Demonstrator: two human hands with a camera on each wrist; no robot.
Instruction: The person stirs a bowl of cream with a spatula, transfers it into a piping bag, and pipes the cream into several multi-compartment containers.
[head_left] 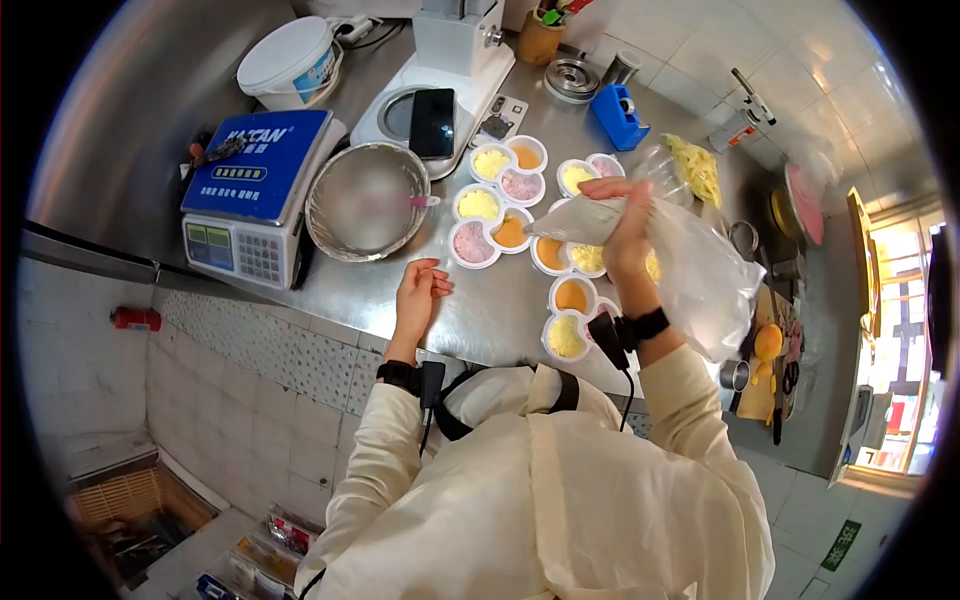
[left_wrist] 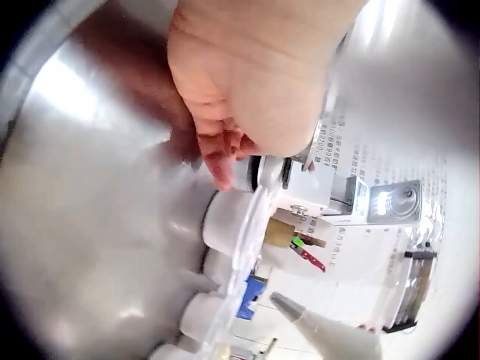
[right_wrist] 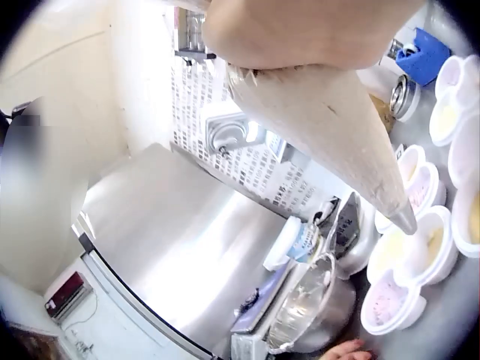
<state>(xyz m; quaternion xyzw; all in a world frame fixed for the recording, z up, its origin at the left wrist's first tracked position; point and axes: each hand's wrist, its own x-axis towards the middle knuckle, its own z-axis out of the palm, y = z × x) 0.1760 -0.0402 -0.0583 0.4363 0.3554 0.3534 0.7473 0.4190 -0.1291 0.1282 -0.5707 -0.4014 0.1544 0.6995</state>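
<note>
My right hand [head_left: 628, 245] grips a clear piping bag [right_wrist: 322, 127] filled with a whitish mixture. Its metal tip [right_wrist: 403, 218] points down over white three-lobed plastic cups, and the loose tail of the bag hangs to the right in the head view. The cups hold yellow, orange and pink fillings; one cluster [head_left: 474, 245] stands left of the tip and another [head_left: 565, 338] nearer my body. My left hand [head_left: 413, 305] is by the front of the steel table, fingers loosely curled around nothing, left of the nearest cups.
A metal bowl [head_left: 366, 205] stands left of the cups, beside a blue-topped scale [head_left: 250, 165]. Behind are a phone [head_left: 432, 124], a white bucket [head_left: 285, 65] and a blue tape dispenser [head_left: 619, 120]. A cutting board [head_left: 757, 400] with utensils lies to the right.
</note>
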